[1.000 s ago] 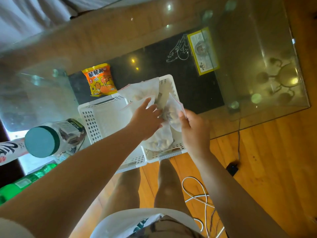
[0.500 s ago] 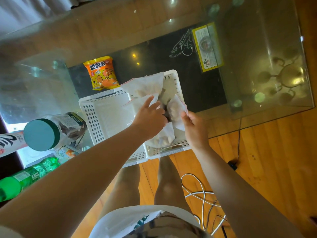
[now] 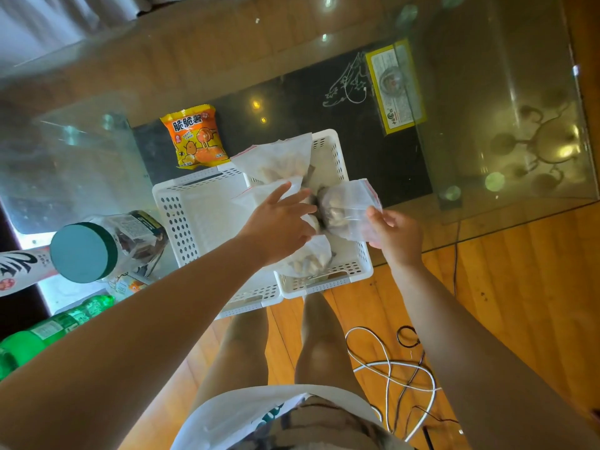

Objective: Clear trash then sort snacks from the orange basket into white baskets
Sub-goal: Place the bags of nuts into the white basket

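Two white baskets are seen side by side at the near edge of a glass tabletop (image 3: 487, 102), the left basket (image 3: 181, 216) apparently holding nothing and the right basket (image 3: 337, 157) filled with clear zip bags of snacks. The left hand (image 3: 279, 225) is laid over the bags with its fingers spread and nearly straight, pressed on a frosted bag (image 3: 259, 196) at the rim shared by the two baskets. A small clear bag (image 3: 347, 206) of brownish pieces is pinched at its outer edge by the right hand (image 3: 396, 235), held just above the right basket's right wall. An orange snack packet (image 3: 194, 138) is left lying flat on the tabletop just behind the left basket. A jar with a teal lid (image 3: 82, 251) and a green bottle (image 3: 39, 332) are seen to the left.
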A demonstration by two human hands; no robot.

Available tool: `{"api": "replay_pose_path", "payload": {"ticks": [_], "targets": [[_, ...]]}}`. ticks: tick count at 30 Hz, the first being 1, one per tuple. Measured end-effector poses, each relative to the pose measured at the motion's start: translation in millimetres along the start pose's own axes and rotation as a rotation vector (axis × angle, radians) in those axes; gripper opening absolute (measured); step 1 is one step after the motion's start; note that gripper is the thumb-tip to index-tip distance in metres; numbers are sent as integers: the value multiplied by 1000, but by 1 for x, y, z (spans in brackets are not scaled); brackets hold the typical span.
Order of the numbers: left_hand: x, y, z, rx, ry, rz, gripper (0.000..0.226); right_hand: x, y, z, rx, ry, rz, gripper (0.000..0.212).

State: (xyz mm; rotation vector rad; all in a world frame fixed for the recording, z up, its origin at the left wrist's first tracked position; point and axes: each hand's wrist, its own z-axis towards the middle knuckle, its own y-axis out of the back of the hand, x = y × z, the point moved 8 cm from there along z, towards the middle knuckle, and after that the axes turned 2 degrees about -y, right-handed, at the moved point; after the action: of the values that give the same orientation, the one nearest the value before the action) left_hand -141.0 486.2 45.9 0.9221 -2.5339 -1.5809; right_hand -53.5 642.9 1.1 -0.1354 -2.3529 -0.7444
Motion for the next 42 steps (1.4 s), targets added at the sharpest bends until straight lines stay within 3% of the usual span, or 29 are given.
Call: {"api": "replay_pose_path", "payload": {"ticks": [3, 7, 9, 12, 15, 19, 22, 25, 27, 28, 31, 36, 40, 42], "targets": [[-11, 14, -8, -108, -4, -91, 21, 2, 11, 0, -47, -24, 108, 20], [-15, 29, -39, -408, 75, -196, 8, 45, 36, -21, -225, 265, -46, 23], [-5, 14, -54, -354, 236, -323, 25, 69, 36, -38, -244, 444, -108, 22], [15, -25, -77, -182, 522, -472, 39, 88, 6, -57, -30, 596, -156, 18], [29, -44, -95, -226, 712, -625, 17, 73, -27, -51, 199, 437, -186, 22], [40, -59, -103, -265, 835, -844, 14, 60, -33, -29, 111, 299, -276, 26], [56, -66, -112, -421, 1017, -1069, 4, 70, -58, -26, 240, 347, -307, 27], [67, -83, -115, -474, 1208, -1349, 37, 73, -84, -23, 365, 295, -339, 33], [67, -91, -105, -431, 1190, -1520, 52, 69, -91, -17, 377, 215, -336, 35], [68, -91, -100, -438, 1152, -1535, 49, 67, -92, -13, 368, 190, -353, 35], [75, -79, -94, -472, 1083, -1317, 16, 67, -89, -9, 336, 238, -479, 22], [78, -67, -88, -451, 1000, -1175, 29, 73, -78, -13, 280, 333, -616, 4], [83, -64, -92, -437, 1004, -1109, 23, 100, -67, -21, 90, 519, -665, 10], [86, -66, -96, -424, 1008, -1111, 20, 108, -69, -17, 100, 466, -575, 17]]}}
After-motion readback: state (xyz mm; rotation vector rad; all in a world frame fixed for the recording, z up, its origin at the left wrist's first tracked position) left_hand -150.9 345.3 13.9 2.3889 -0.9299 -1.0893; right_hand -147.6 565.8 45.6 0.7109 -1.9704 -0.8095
